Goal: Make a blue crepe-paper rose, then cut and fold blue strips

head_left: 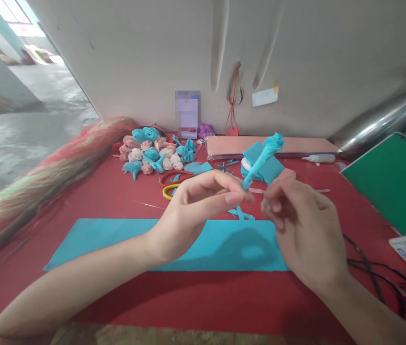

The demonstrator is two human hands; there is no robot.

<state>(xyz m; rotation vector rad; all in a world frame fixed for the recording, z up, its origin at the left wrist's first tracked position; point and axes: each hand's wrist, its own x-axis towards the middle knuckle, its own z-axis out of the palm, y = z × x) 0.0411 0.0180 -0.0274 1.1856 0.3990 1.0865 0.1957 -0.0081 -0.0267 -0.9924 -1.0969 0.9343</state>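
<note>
A twisted blue crepe paper flower point(265, 155) leans up to the right, its thin stem pinched between the thumb and fingers of my left hand point(192, 208). Just right of that stem is my right hand point(307, 230), with fingers curled and thumb drawn in. Motion blur hides whatever its fingertips may hold. Below both hands a long blue crepe paper strip point(98, 239) lies flat on the red table point(145, 297). Scissors with red and yellow handles point(168, 192) lie behind my left hand, partly covered by it. Folded blue paper point(273, 170) sits behind the flower.
Pink, white and blue paper flowers point(149, 155) are heaped at back left. A phone point(188, 115) leans on the wall near a pink paper pack point(296, 146). A small white bottle point(320, 158), green board point(393, 182) and black cables point(368, 263) occupy the right.
</note>
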